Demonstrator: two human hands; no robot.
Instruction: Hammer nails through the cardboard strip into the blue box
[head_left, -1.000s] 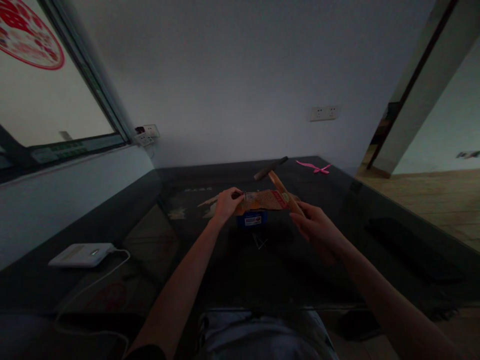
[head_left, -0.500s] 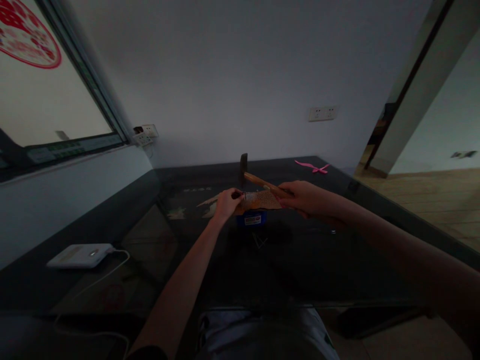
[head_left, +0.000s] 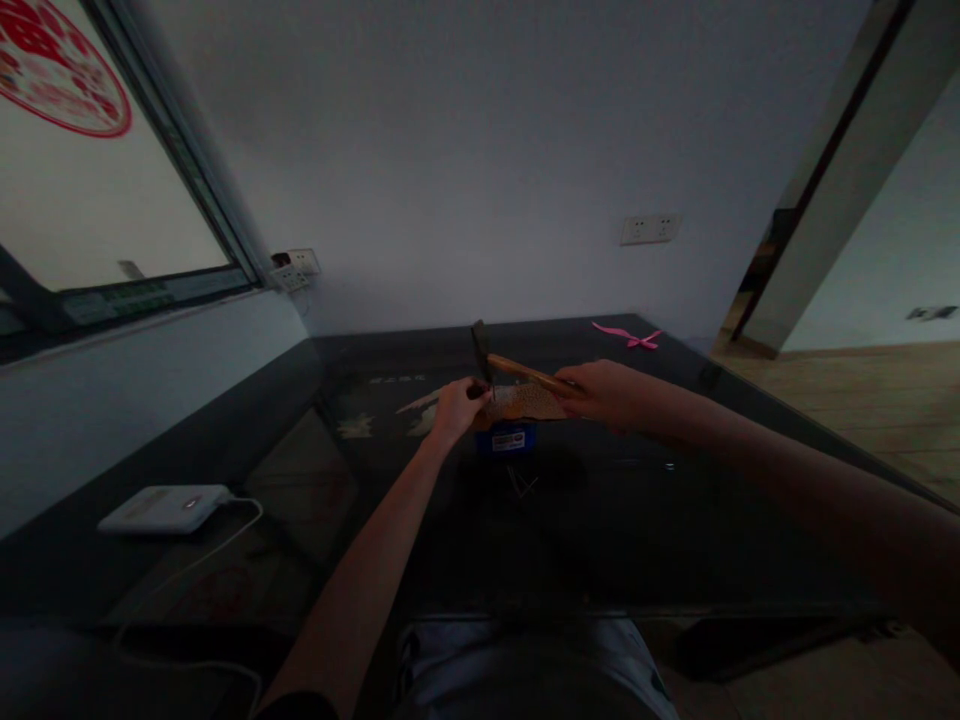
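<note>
In my right hand [head_left: 604,392] is a hammer [head_left: 531,374], gripped by its wooden handle. Its dark head is just above a thin upright nail [head_left: 493,393]; I cannot tell whether they touch. My left hand [head_left: 459,408] pinches that nail at the left part of a brown, speckled board [head_left: 529,402], with the fingertips partly hiding it. Beneath the board stands a blue box [head_left: 506,440] with a white label. Several loose thin nails [head_left: 519,483] lie on the dark table in front of the box.
The glossy dark table [head_left: 600,540] reaches back to the wall. A white power bank [head_left: 165,509] with a white cable lies at the left. At the back right is a pink ribbon [head_left: 637,341]. A small shiny piece [head_left: 669,466] lies on the right.
The hammer's head has come down and tilted toward the nail. My left hand stays at the same place on the board. The view has shifted slightly.
</note>
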